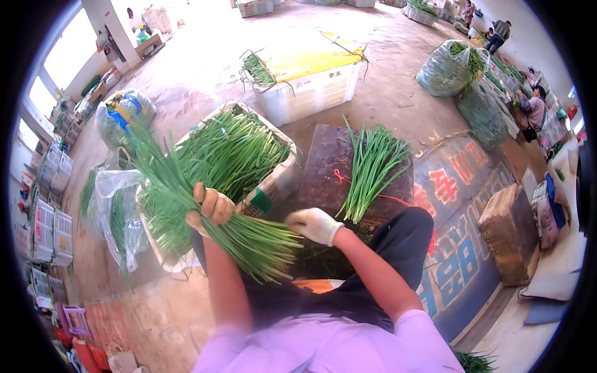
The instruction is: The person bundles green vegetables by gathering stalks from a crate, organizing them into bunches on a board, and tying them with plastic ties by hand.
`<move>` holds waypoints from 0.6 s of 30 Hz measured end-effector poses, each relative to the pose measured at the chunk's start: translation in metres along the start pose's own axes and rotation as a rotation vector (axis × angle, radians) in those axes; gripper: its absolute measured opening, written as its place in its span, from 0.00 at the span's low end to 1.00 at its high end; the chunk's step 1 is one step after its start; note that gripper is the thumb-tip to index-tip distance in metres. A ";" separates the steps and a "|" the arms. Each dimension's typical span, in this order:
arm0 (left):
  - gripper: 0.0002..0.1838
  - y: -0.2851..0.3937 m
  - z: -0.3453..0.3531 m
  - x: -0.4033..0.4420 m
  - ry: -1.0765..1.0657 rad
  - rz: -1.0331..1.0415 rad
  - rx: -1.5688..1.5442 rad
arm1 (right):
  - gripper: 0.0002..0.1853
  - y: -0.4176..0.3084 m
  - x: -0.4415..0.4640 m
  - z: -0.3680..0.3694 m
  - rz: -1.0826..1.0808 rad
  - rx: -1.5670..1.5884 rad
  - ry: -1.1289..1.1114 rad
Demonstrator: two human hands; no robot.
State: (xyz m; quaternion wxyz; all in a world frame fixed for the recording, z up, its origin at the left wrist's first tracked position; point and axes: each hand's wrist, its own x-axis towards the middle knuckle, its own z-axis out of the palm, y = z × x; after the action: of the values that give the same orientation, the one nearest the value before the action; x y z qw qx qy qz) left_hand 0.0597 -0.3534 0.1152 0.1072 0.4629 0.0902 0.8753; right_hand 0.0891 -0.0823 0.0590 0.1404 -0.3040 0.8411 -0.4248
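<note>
Brown floor [180, 87] reaches a pale pillar [112, 30]; left hand [213, 207] clenches stalks [256, 246], right hand [316, 226] curls, hold unclear.

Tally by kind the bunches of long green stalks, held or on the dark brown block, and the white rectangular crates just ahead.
Bunches of long green stalks: 2 (left hand, dark brown block)
White rectangular crates: 2 (one heaped with stalks, one partly under a yellow sheet)
Total: 4
</note>
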 end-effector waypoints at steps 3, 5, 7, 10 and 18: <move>0.30 0.004 -0.004 0.004 0.002 0.057 0.055 | 0.11 0.038 -0.032 -0.008 0.413 -0.628 -0.549; 0.29 0.004 -0.007 0.007 -0.083 0.027 0.051 | 0.14 0.035 -0.043 -0.004 0.292 -0.287 0.079; 0.31 0.000 -0.007 0.005 -0.005 0.046 0.059 | 0.14 -0.001 -0.037 -0.009 0.012 0.180 0.298; 0.34 0.000 -0.017 0.013 -0.085 -0.050 0.014 | 0.13 -0.049 -0.027 -0.018 -0.204 0.091 0.214; 0.48 0.011 -0.027 0.009 -0.217 -0.088 -0.002 | 0.07 -0.050 -0.017 -0.012 -0.281 0.051 0.229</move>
State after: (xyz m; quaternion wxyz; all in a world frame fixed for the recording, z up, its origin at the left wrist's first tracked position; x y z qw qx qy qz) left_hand 0.0314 -0.3629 0.1106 0.1549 0.5505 0.0974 0.8145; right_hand 0.1161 -0.0866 0.1053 -0.0094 -0.3646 0.7897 -0.4932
